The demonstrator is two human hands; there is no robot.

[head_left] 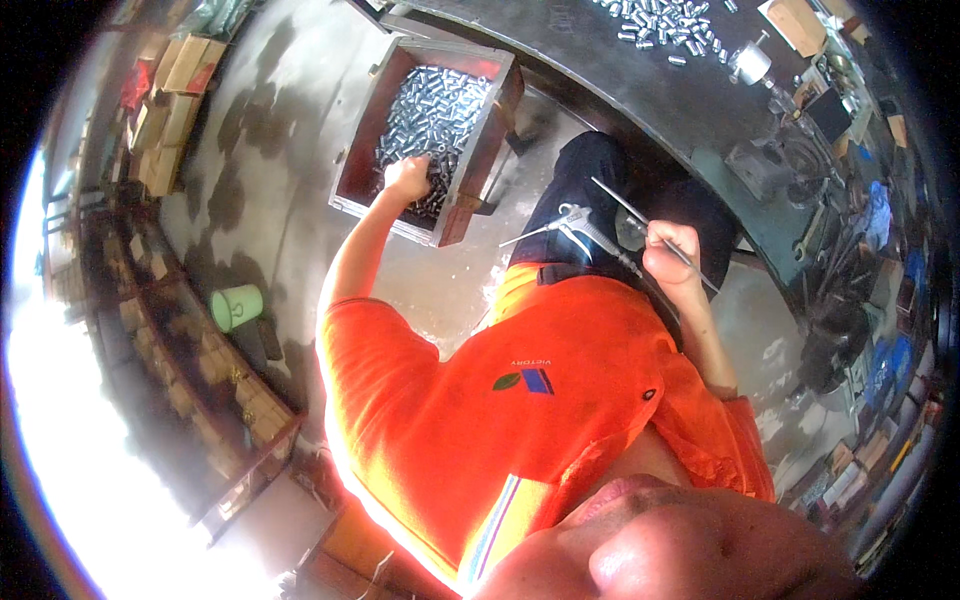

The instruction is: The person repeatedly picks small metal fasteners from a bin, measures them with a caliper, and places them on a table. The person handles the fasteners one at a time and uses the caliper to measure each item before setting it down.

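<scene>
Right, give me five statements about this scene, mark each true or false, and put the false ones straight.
1. The right hand grips a thin metal rod. True.
2. The left hand is resting on the person's lap. False: it is in an open box, at the small metal pieces.
3. A nozzle gun lies over the dark trousers. True.
4. The pale green bucket is on the person's right. False: it is on the person's left.
5. More loose pieces lie on the dark tabletop. True.
</scene>
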